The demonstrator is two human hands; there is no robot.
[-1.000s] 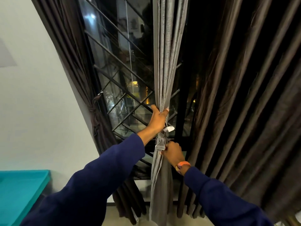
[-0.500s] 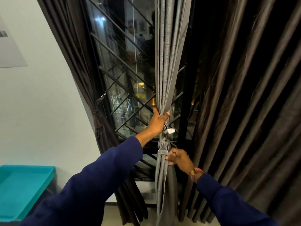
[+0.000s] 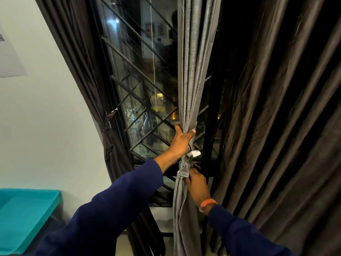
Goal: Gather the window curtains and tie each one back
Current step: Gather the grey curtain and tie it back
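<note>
While left hand (image 3: 181,143) clamps the grey curtain (image 3: 195,71), right hand (image 3: 196,185) has re-gripped below the tie (image 3: 184,168); knot nearly finished.

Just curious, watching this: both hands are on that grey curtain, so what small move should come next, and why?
Probably pull the tie snug with the right hand. The left hand grips the gathered grey curtain just above it, and the right holds the curtain just below the tie, which looks wrapped round the bundle; whether it is fastened is unclear.

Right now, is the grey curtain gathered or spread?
Gathered: the grey curtain is bunched into a narrow column, left hand gripping it above the tie.
</note>
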